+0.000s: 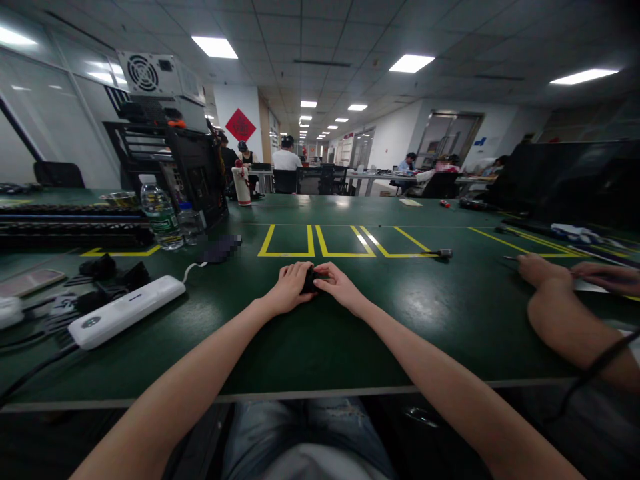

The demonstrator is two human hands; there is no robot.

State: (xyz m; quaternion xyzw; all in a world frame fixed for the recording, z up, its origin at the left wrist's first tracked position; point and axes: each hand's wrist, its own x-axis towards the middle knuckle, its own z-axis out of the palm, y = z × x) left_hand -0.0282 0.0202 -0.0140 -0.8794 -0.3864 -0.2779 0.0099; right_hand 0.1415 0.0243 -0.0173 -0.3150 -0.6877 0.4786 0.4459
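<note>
Just short of the yellow tape outlines (345, 255), a small black object (309, 281) sits between my two hands; most of it is covered and its kind does not show. My left hand (287, 288) wraps over it from the left, fingers closed around its side. From the right, my right hand (339, 287) touches the same object with thumb and index finger in a pinch. Both hands rest low over the green table (320, 353). To their right lies a short tool with a thin shaft and dark handle (443, 253), like a screwdriver.
On the left are a white power strip (127, 312), tangled black cables (100, 287), a phone (31, 283), a water bottle (161, 217) and an open computer case (193, 170). A co-worker's arms (575, 320) reach in from the right. A white cylinder (242, 185) stands farther back.
</note>
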